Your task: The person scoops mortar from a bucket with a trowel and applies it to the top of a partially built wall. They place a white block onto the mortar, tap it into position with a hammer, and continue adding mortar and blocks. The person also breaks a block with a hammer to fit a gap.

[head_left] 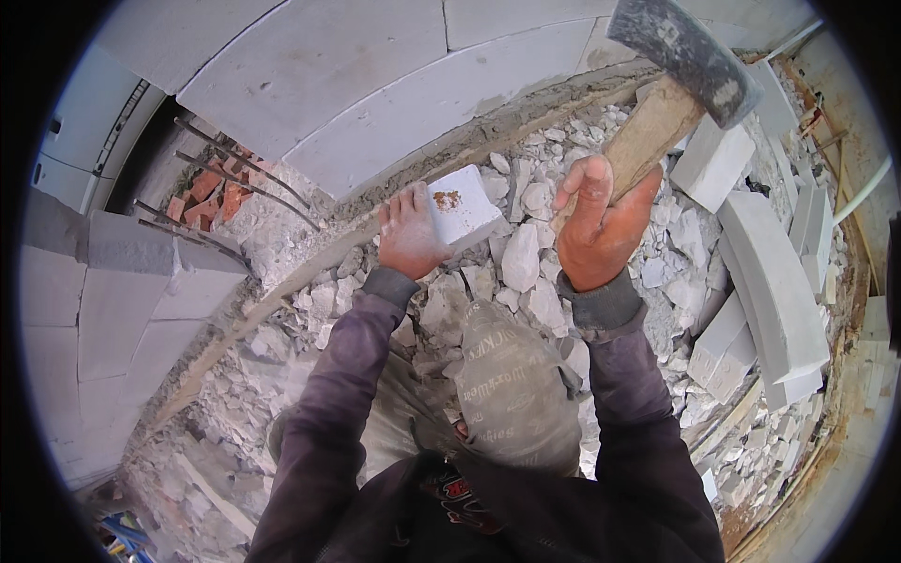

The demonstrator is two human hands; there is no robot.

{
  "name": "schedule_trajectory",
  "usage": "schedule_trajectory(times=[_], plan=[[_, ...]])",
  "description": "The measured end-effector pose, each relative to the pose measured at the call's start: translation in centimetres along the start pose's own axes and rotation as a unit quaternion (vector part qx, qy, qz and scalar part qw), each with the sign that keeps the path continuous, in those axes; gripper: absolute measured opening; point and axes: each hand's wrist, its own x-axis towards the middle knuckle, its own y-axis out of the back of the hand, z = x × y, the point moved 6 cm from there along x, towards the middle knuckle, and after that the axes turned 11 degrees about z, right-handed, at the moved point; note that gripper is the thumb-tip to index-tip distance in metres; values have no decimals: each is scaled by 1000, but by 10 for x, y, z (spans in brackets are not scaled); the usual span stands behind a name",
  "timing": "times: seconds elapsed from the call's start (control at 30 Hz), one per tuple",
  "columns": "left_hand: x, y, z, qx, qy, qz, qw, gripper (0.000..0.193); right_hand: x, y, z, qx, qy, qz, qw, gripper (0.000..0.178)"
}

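Note:
My right hand [605, 230] is closed round the thick wooden handle of a hammer [654, 131]. Its heavy dark steel head is raised at the upper right, dusted with white. In front of me, my left hand [410, 235] grips the left side of a small white block piece [469, 218]. A brown, crumbly patch marks the top of that piece, and its lower edge sits over the rubble. The hammer is apart from the block, up and to the right of it.
Broken white rubble [540, 300] covers the ground around my knees. A pale block wall [394, 122] curves ahead on a mortar strip. Steel bars [253, 169] stick out at the left above red brick pieces [208, 192]. Long white blocks [774, 286] lean at the right.

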Motion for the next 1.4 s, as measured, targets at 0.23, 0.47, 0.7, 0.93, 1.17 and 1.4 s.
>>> schedule_trajectory(times=[0.23,0.47,0.7,0.93,1.17,1.4], plan=[[-2,8,8,23,-24,11,999,111,-39,-30,78,-285,-78,-300,907,30],[-4,8,11,-4,-25,37,999,112,12,11,5,23,-7,32,999,30],[0,4,18,16,-22,23,999,112,-21,-23,54,-239,-87,-331,909,34],[-11,-3,9,1,3,7,1000,112,30,12,5,70,-23,30,997,20],[-6,7,12,-6,-23,35,999,110,-24,-16,77,-213,-52,-313,924,38],[-1,2,1,0,-27,30,999,114,-37,42,36,-64,-81,-76,992,31]])
